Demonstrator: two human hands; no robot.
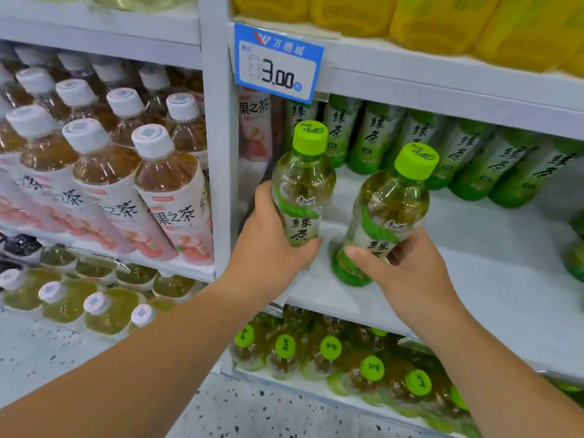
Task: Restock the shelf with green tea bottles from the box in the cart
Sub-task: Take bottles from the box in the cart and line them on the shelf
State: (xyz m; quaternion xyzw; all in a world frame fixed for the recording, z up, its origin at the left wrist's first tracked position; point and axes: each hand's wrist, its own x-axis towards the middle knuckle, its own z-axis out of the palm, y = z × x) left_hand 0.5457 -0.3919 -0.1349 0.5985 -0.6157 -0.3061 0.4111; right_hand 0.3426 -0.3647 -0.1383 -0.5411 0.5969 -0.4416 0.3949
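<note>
Above smooth shelf (474, 273), hands (268, 248) (410, 275) grip clear plastic bottles (303, 184) (388, 203).

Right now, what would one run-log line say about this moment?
phase: restocking | left hand: holds left green tea bottle | right hand: holds right green tea bottle | shelf: back row bottles standing

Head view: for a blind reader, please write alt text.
The left hand holds one green tea bottle and the right hand holds a second bottle, both at a white shelf. More bottles line the shelf's back, under a 3.00 price tag.
</note>
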